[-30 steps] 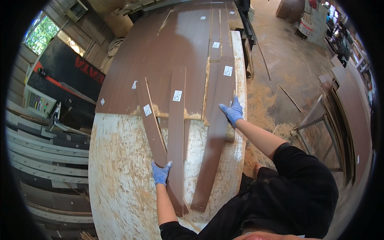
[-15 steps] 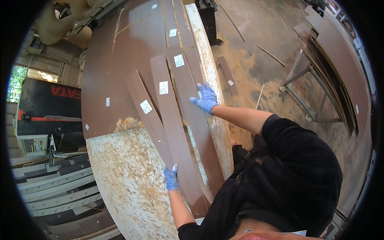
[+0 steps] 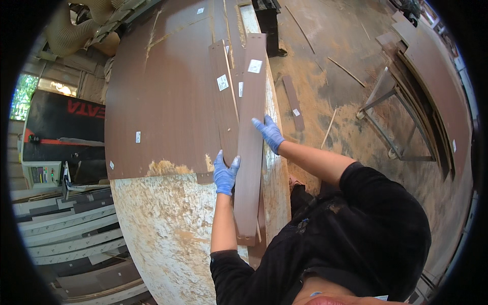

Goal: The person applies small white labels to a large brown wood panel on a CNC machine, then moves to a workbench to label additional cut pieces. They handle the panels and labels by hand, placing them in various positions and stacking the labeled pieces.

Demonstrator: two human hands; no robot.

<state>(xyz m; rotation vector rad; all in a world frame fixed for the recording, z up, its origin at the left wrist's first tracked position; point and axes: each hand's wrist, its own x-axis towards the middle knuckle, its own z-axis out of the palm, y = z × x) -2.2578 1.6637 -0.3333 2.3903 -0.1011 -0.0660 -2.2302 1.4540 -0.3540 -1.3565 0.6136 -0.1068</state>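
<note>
A long brown board (image 3: pixel 251 152) with a white label lies lengthwise over other boards near the table's right edge. My right hand (image 3: pixel 270 134), in a blue glove, takes hold of its right edge, with the thumb over the top face. My left hand (image 3: pixel 225 174), also gloved in blue, is beside the board's left edge, thumb and fingers apart. Just beyond it lies a narrower labelled brown strip (image 3: pixel 223 101), slanting alongside the long board. Part of another brown board (image 3: pixel 258 249) shows beneath the long board's near end.
A large brown panel (image 3: pixel 168 112) covers the far part of the worn, dusty table (image 3: pixel 168 218). A loose strip (image 3: pixel 293 104) and thin offcuts lie on the sawdust-strewn floor at right. Panels (image 3: pixel 432 96) lean by a metal frame (image 3: pixel 378 114); a dark machine (image 3: pixel 61 132) stands at left.
The long board has shifted right and away from me, now overlapping the boards by the edge. The narrow strip has moved right and farther off. My left hand has moved forward.
</note>
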